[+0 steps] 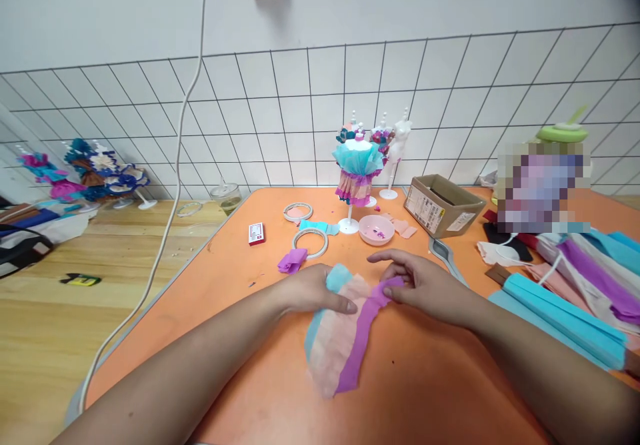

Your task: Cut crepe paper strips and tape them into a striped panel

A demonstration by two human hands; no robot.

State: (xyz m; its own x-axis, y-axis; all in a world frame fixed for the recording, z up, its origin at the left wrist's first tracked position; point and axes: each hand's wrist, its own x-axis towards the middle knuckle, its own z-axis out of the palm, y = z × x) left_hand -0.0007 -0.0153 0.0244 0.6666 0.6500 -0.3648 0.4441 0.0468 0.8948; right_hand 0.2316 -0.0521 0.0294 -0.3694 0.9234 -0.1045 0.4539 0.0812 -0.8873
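Between my hands is a piece of crepe paper (336,338) in blue, pale peach and purple strips, its lower end hanging toward the orange table top. My left hand (315,291) grips the blue and peach part, thumb on top and the other fingers hidden behind. With thumb and index finger, my right hand (410,281) pinches the upper end of the purple strip (361,335). Just beyond my left hand lies a folded purple crepe paper piece (292,261). Behind the hands, a small dress form (358,165) wears a turquoise, pink and purple paper dress.
Two tape rolls (311,254) (298,212), a small red-and-white box (256,233), a pink bowl (377,230) and a cardboard box (444,205) stand on the orange table (425,378). Crepe paper rolls (565,321) crowd the right. A white cable (177,138) crosses the left.
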